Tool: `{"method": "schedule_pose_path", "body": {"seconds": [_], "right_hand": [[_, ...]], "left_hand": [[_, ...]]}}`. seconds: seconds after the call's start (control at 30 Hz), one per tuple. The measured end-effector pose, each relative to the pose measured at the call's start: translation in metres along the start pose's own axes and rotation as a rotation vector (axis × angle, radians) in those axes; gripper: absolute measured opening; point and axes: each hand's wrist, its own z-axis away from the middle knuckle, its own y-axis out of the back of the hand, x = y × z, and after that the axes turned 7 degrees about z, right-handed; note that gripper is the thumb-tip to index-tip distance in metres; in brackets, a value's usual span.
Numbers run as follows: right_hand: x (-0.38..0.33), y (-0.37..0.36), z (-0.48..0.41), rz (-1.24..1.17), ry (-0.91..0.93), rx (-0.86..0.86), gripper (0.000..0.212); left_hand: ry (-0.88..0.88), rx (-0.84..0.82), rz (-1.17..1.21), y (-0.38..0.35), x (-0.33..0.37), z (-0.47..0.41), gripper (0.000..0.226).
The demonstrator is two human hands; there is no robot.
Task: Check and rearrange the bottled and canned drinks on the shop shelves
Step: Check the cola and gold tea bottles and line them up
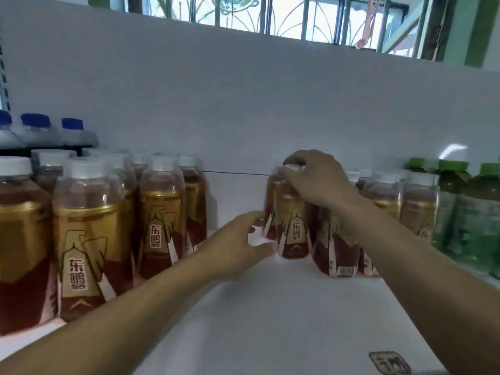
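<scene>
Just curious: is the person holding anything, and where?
The right hand grips a gold-labelled drink bottle by its white cap; the left hand reaches its lower label, grip unclear.

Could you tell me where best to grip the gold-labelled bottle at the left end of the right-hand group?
Grip its white cap from above, as the right hand does; neighbours crowd the right side of the gold-labelled bottle. Its left faces bare shelf, so the left hand can steady the lower body from there.

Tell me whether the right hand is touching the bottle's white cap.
Touching. The head view shows the right hand curled over the white cap of the brown bottle, with no gap.
</scene>
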Motion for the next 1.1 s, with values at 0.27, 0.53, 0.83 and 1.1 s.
{"method": "schedule_pose_path", "body": {"seconds": [0.27,0.53,0.83,1.1], "right_hand": [[-0.008,-0.018,0.029,-0.578,0.083,0.167,0.027],[0.004,-0.027,0.040,-0.787,0.067,-0.021,0.055],[0.010,-0.039,0.047,-0.956,0.086,-0.300,0.027],[0.015,-0.043,0.046,-0.973,0.001,-0.431,0.108]], "left_hand": [[0.079,0.101,0.369,-0.016,-0.002,0.008,0.077],[0.098,0.030,0.647,-0.020,0.000,0.007,0.064],[0.114,0.143,0.508,-0.013,-0.005,0.010,0.079],[0.138,0.087,0.424,-0.025,-0.005,0.009,0.078]]}}
